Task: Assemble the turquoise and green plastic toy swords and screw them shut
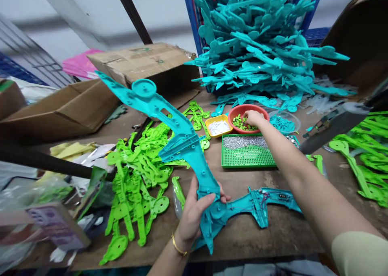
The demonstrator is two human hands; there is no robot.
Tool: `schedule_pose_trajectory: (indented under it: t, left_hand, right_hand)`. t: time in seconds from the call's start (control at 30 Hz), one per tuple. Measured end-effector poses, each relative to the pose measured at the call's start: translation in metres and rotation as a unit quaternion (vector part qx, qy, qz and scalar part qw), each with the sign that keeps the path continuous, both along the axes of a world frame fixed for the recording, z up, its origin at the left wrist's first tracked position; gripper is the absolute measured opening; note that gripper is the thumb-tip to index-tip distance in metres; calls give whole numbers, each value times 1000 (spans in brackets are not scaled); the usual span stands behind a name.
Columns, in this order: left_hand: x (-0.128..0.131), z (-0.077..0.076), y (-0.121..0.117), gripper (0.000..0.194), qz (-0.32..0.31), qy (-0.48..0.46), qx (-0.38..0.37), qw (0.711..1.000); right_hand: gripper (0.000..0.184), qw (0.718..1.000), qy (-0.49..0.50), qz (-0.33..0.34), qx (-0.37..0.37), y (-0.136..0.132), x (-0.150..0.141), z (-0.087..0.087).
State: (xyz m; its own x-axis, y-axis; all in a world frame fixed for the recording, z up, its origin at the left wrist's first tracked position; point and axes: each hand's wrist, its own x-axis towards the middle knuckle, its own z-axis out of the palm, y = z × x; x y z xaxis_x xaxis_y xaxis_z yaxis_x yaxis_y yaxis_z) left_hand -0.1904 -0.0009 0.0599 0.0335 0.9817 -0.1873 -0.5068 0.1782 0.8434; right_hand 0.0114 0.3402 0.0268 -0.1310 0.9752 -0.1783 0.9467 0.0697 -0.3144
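My left hand [195,207] is wrapped round the lower part of a long turquoise plastic moulding [184,126], tilted up toward the left, with a round cup near its top. Beneath it lies another turquoise moulding [257,201] on the table, with thin wires and small fittings inside. My right hand [254,117] reaches into a red bowl [233,113] of small green pieces [242,123]. Its fingers are bent down among them, and whatever is between the fingertips is hidden. Just in front of the bowl is a green perforated tray [248,159] with small metal bits, apparently screws.
Lime green mouldings [136,179] are heaped at left, others [363,159] at right. A yellow dish [209,124] of white pieces flanks the bowl. Turquoise mouldings [257,45] pile high behind. Cardboard boxes [145,62] stand back left; a grey bar [336,122] slants at right.
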Motion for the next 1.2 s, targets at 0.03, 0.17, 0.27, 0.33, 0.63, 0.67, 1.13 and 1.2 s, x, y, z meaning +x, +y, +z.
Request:
schedule_pose_trajectory:
  t: [0.03,0.17,0.27,0.33,0.63,0.67,1.13,1.2]
  left_hand:
    - [3,2,1,46,6,-2,-2,1000]
    - [11,6,1,44,18,5,12,1000]
    - [12,6,-1,42,32,8,13,999]
    - [13,5,0,39,67,12,8,998]
    - [30,-7,15,60,166,3,-78,983]
    - [34,-8,15,58,171,4,-75,982]
    - [66,5,11,45,199,10,-19,980]
    - [68,4,12,44,206,10,-19,978]
  right_hand:
    - [37,1000,11,-11,11,-3,1,1]
    - [29,993,89,-50,60,-16,7,9]
    - [24,976,177,-67,105,-37,6,25]
    - [28,962,234,-56,129,-66,1,35]
    - [22,816,559,129,-67,-292,-13,36]
    - [24,800,579,119,-104,-306,-12,33]
    - [17,864,484,140,-20,-334,-5,14]
    - [17,866,478,145,-12,-336,-7,13]
